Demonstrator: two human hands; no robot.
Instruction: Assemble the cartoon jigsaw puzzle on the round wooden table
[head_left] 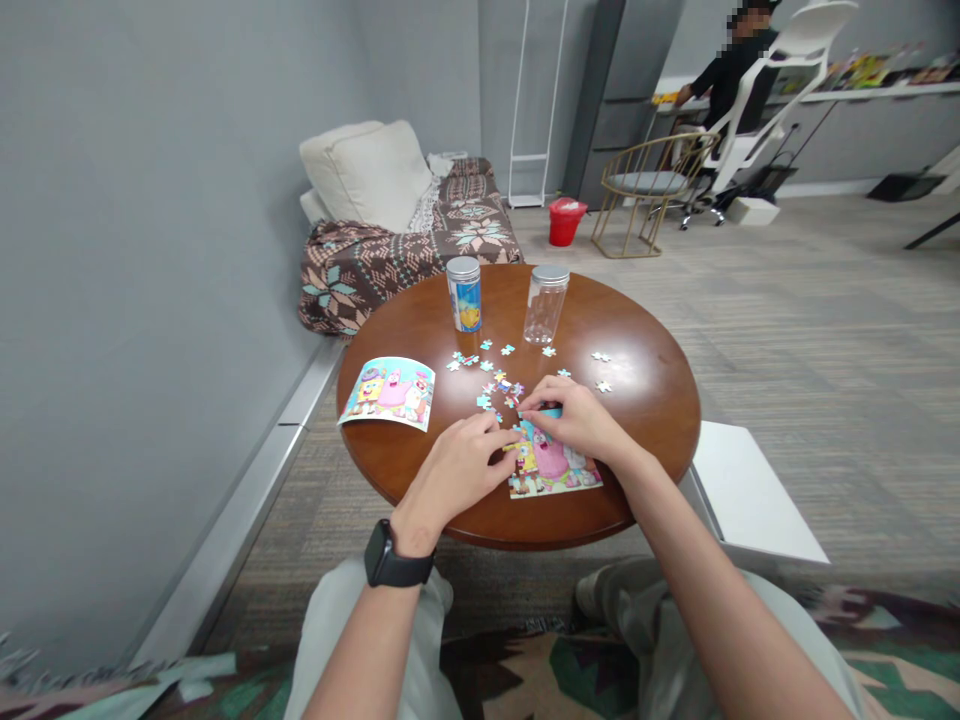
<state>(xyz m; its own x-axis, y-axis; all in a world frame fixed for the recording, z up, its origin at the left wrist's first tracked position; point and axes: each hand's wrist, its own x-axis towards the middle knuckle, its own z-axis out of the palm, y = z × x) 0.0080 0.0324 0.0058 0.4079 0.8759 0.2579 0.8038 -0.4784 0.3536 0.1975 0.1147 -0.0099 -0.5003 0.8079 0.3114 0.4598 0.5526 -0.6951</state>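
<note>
A partly assembled jigsaw puzzle (551, 462) with pink and yellow cartoon figures lies near the front edge of the round brown table (630, 330). My left hand (466, 465) rests at the puzzle's left side, its thumb and index finger apart at the edge, holding nothing visible. Over the puzzle's upper left, my right hand (574, 415) has thumb and index finger pinched together; whatever is between them is too small to make out. Loose puzzle pieces (502, 385) are scattered just beyond the hands. A curved picture sheet (394, 392) with the same cartoon figures lies at the left.
Toward the table's back stand a jar with a blue and yellow label (465, 297) and a clear jar (546, 305), both silver-lidded. A white box (754, 490) is right of the table. Beyond are a red bin (565, 222), a wire chair (649, 183) and a seated person.
</note>
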